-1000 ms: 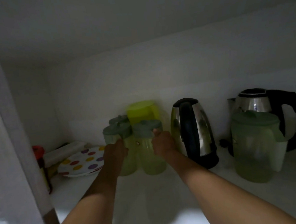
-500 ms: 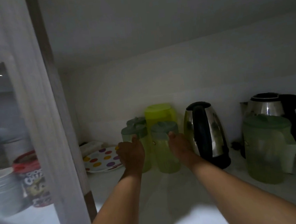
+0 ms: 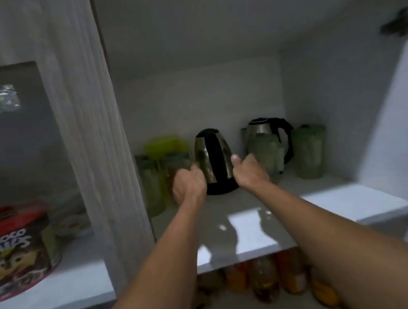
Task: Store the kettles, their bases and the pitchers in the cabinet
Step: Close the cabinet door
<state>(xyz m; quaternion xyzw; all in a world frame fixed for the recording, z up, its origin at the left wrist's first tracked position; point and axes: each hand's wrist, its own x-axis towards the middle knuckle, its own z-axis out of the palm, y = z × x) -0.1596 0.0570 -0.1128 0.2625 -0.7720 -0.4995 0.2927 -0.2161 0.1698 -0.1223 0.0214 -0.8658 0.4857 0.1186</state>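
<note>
A steel and black kettle (image 3: 215,163) stands on the white cabinet shelf (image 3: 327,204). My left hand (image 3: 188,185) is against its left side and my right hand (image 3: 248,172) against its right side, thumb on the metal; the fingers are hidden behind the hands. To the left stand two small green pitchers (image 3: 151,184) with a yellow-green pitcher (image 3: 164,143) behind. A second steel kettle (image 3: 260,126) sits at the back right behind a larger green pitcher (image 3: 267,153). Another green pitcher (image 3: 308,151) is at the far right.
A cabinet door frame (image 3: 92,140) stands at the left, partly hiding the left pitchers. A red-lidded cereal tub (image 3: 16,257) sits behind its glass. Several bottles (image 3: 265,280) stand on the shelf below. The front strip of the shelf is bare.
The view has pulled back and swung right. My hands have left the two small pitchers and now flank the black and steel kettle.
</note>
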